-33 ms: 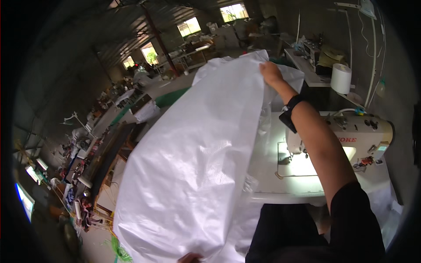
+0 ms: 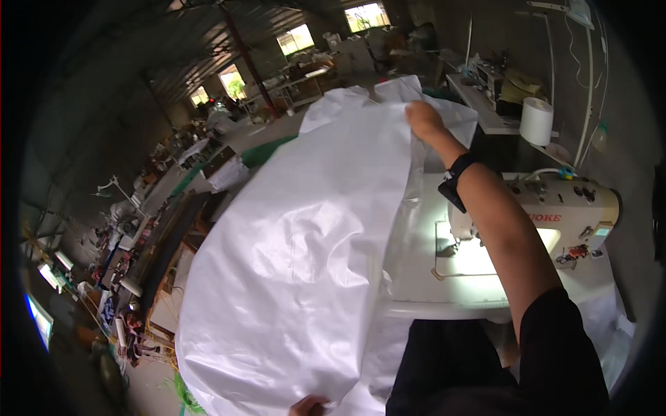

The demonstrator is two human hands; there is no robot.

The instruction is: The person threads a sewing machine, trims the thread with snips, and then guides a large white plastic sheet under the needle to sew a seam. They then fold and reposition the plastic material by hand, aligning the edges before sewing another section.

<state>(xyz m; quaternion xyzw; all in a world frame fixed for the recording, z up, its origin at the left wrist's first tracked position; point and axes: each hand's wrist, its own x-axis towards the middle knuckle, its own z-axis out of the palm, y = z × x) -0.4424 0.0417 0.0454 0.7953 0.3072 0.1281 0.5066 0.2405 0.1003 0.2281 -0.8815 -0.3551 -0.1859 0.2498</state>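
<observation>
A large white plastic sheet [image 2: 298, 236] with a glossy, wrinkled face stretches from the lower edge up past the middle. My right hand [image 2: 424, 119] grips its far upper edge, the arm reaching forward over the table. At the bottom, my left hand [image 2: 309, 405] is closed on the sheet's near edge; only part of its fingers shows. Right of the sheet stands a white sewing machine [image 2: 555, 215], its lamp lighting the needle area below my right forearm. The sheet covers the left part of the sewing table [image 2: 416, 291].
A white thread cone [image 2: 536, 122] stands at the right beside another worktable [image 2: 485, 114]. Cluttered benches [image 2: 132, 256] run along the left. Green strands [image 2: 184, 395] lie on the floor at lower left. A red-brown post [image 2: 246, 59] rises farther back.
The sheet's wrinkles have shifted slightly, and its right edge now curves more. Both hands keep their hold; my left hand shows a little more at the bottom.
</observation>
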